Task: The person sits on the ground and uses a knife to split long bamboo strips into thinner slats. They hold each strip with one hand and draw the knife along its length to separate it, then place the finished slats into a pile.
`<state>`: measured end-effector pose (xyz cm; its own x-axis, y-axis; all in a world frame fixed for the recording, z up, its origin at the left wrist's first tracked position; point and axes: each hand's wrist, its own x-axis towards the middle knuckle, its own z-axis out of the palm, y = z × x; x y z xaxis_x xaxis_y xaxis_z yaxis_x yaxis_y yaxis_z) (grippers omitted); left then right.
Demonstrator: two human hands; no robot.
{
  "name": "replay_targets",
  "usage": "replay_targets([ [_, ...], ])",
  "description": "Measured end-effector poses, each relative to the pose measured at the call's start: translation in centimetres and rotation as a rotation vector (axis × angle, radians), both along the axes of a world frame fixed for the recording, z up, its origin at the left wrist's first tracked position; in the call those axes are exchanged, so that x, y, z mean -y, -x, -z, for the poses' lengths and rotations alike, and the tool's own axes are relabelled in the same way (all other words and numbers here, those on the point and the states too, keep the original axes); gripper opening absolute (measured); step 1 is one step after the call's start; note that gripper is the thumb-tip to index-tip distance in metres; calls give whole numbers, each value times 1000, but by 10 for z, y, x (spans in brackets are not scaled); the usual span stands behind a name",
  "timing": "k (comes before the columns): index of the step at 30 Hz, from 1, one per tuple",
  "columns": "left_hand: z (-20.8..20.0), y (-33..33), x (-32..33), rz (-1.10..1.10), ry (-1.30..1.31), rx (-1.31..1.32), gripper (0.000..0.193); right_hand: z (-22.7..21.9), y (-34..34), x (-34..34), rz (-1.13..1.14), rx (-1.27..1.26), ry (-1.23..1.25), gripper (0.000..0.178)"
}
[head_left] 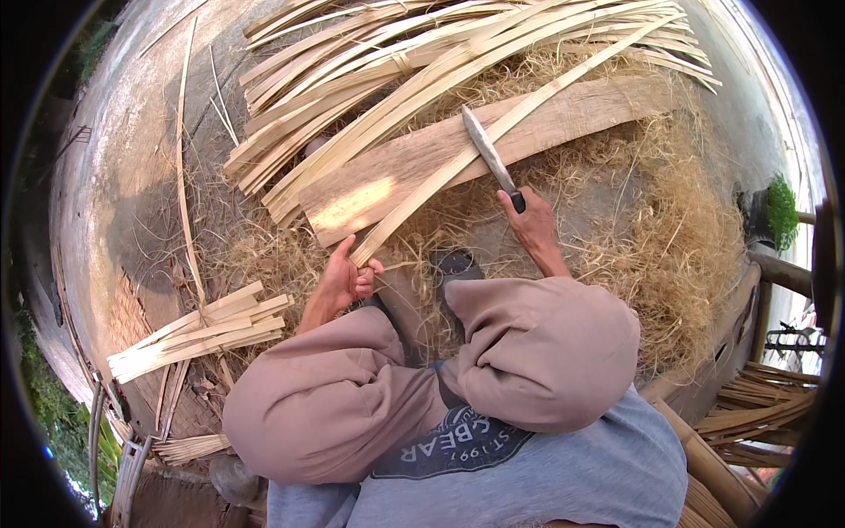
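Observation:
My left hand [339, 280] is closed round the near end of a long pale bamboo strip [431, 187]. The strip runs away to the upper right, over a wide wooden plank [581, 117] that lies on the ground. In my right hand [531, 227] is a knife [488, 151], gripped by its dark handle. Its blade points away and to the left, lying across the strip above the plank. Whether the edge touches the strip, I cannot tell.
Beyond the plank lies a big pile of split bamboo strips [352, 84]. Curly shavings [669, 255] cover the ground on the right and around my feet. A short bundle of strips [207, 330] rests at the left. Bamboo poles [704, 462] stand at the lower right.

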<state>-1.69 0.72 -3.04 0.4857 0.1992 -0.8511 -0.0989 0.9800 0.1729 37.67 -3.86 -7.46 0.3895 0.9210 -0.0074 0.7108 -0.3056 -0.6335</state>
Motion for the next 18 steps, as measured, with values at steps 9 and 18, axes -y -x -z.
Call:
replay_targets([
  [9,2,-26,17,301,-924,-467,48,-48,81,32,-487,-178,157,53],
  [18,3,-31,21,230,-876,-396,45,-29,-87,-19,4,-12,230,61],
])
